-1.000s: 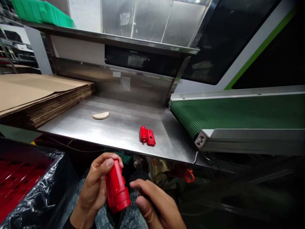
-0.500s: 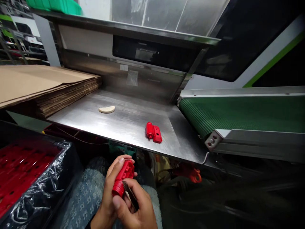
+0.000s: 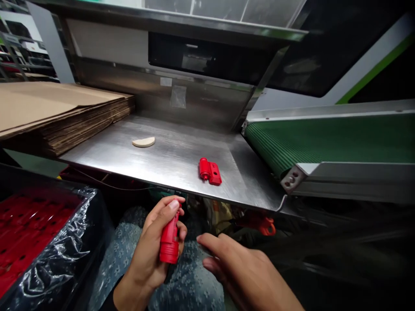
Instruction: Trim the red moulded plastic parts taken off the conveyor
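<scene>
My left hand (image 3: 145, 250) is wrapped around a red plastic part (image 3: 169, 242) with a ridged cylindrical end pointing toward me. Its thumb presses along the upper end of the part. To the right, clear of that part, is my right hand (image 3: 241, 265), index finger and thumb close together. Between them a thin greyish edge of a blade-like tool (image 3: 203, 249) shows; the rest is hidden by the fingers. A second red plastic part (image 3: 210, 171), a cylinder joined to a flat plate with a hole, lies on the metal table (image 3: 175, 162).
Flat cardboard sheets (image 3: 87, 125) are stacked at the table's left. A pale half-round piece (image 3: 143, 142) lies near them. A green conveyor belt (image 3: 324, 142) adjoins on the right. Lower left, a box lined with black plastic (image 3: 61, 255) holds several red parts.
My right hand has moved right, away from the red part, with the tool now mostly hidden. My left hand has turned the part, so its cylindrical side faces up. The view has tilted slightly down.
</scene>
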